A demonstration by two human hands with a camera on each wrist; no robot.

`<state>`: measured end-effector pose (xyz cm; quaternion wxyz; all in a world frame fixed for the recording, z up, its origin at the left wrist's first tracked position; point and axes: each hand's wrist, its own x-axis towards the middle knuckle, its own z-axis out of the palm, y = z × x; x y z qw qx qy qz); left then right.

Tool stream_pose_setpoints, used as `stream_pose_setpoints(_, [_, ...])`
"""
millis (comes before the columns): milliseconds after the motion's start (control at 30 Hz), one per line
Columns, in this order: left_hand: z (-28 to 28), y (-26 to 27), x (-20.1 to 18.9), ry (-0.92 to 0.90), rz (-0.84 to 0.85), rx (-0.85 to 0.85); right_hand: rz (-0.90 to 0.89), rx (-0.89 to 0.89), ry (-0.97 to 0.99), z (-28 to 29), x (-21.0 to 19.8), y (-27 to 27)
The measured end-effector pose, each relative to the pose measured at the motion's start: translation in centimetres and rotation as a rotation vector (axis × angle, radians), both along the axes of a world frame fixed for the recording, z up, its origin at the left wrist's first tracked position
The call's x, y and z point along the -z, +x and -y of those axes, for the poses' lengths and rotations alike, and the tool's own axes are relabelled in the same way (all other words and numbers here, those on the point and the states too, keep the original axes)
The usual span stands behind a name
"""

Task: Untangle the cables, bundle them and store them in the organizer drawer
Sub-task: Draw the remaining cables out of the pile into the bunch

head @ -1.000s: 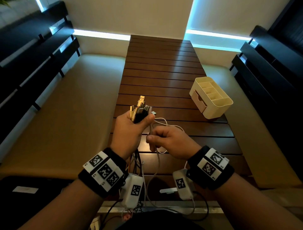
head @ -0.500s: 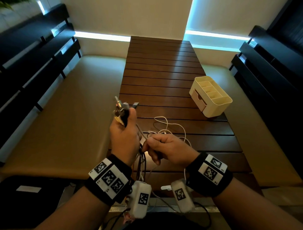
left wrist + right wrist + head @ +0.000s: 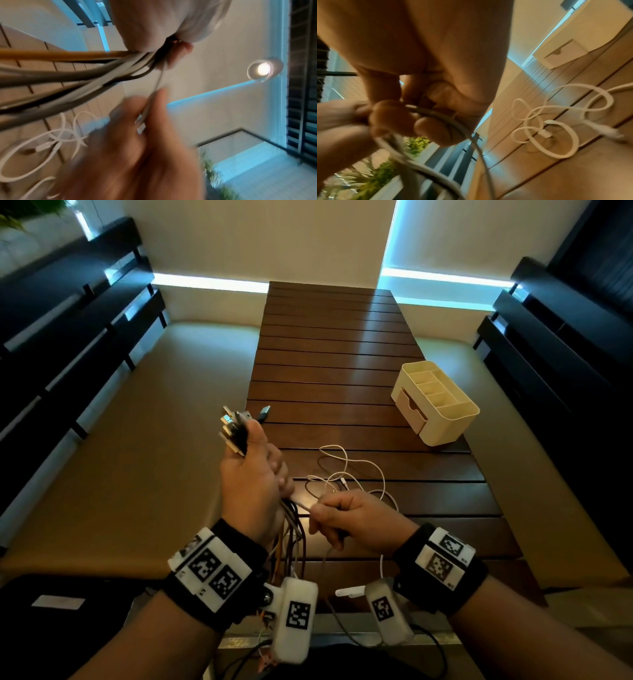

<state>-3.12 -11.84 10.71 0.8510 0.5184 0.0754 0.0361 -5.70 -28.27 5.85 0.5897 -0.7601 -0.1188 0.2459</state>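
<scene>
Gripping is shared between both hands: the left hand (image 3: 251, 484) is curled round a bunch of cables (image 3: 291, 529), their plugs (image 3: 236, 426) fanned out above the fist and the cords hanging below it, while the right hand (image 3: 356, 522) pinches a single grey cable (image 3: 440, 115) running across to that bunch. A white cable (image 3: 356, 470) lies loose in loops on the slatted surface (image 3: 335, 344), just beyond the hands. The organizer (image 3: 436, 405) stands well apart to the right, its drawer (image 3: 411, 405) shut. Judging by this, the task is at an early to middle stage: most cables are gathered but not visibly tied, one strand looks to be in the course of being worked free, the white cable waits, and nothing is stored yet.
</scene>
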Motion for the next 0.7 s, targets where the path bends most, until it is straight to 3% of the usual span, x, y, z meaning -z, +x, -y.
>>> stream_pose_setpoints(100, [-2.1, 0.4, -1.4, -0.003, 0.06, 0.102, -0.047, 0.075, -0.058, 2.7, 1.3, -0.5])
stream_pose_setpoints(200, [-3.3, 0.8, -1.3, 0.13, 0.094, 0.27, -0.043, 0.189, -0.036, 4.3, 0.8, -0.4])
stream_pose_setpoints(400, [-0.6, -0.6, -1.8, 0.498, 0.165, 0.602, 0.282, 0.298, 0.011, 1.6, -5.6, 1.0])
stream_pose_setpoints(533, [-1.1, -0.2, -1.7, 0.634, 0.216, 0.568, 0.292, 0.306, 0.026, 1.5, -6.5, 1.1])
stream_pose_setpoints(700, [-4.4, 1.1, -0.3, 0.442, 0.044, 0.39, 0.127, 0.39, 0.006, 4.5, -3.1, 1.0])
